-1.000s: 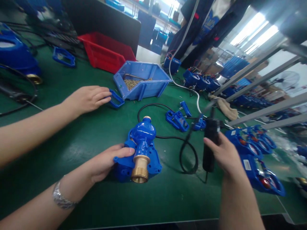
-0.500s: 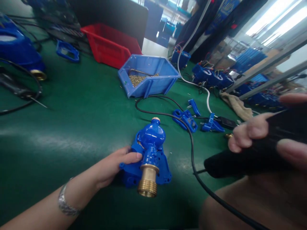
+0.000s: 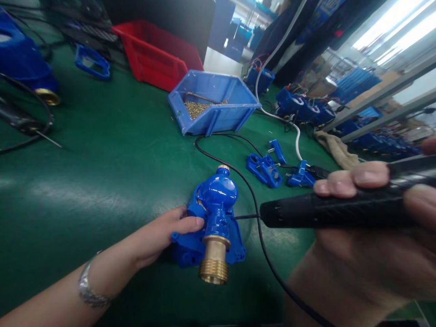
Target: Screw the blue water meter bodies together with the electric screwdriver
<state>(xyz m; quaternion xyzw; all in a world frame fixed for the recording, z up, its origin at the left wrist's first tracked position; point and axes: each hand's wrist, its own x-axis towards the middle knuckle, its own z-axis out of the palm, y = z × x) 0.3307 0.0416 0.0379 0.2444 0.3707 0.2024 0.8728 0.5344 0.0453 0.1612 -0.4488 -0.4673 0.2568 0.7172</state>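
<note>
My left hand [image 3: 175,229] grips the side of a blue water meter [image 3: 220,195], thumb on top and the other fingers mostly hidden beneath. A threaded brass end [image 3: 214,263] of the meter points toward me. In my right hand [image 3: 357,181] is a black electric screwdriver [image 3: 306,211], held level with fingers wrapped round it. Its thin bit reaches left to the right side of the meter; whether the tip touches a screw I cannot tell. A black cable [image 3: 260,240] passes by the screwdriver's nose.
A blue bin [image 3: 218,120] of small brass-coloured screws stands beyond the meter, beside a red bin [image 3: 153,63]. Several small blue plastic parts [image 3: 265,168] lie to the right. Another screwdriver [image 3: 20,118] and a larger blue unit [image 3: 23,59] are at far left.
My right hand has brought the screwdriver left and levelled it, so its bit now reaches the meter's side. My left hand keeps its hold on the meter.
</note>
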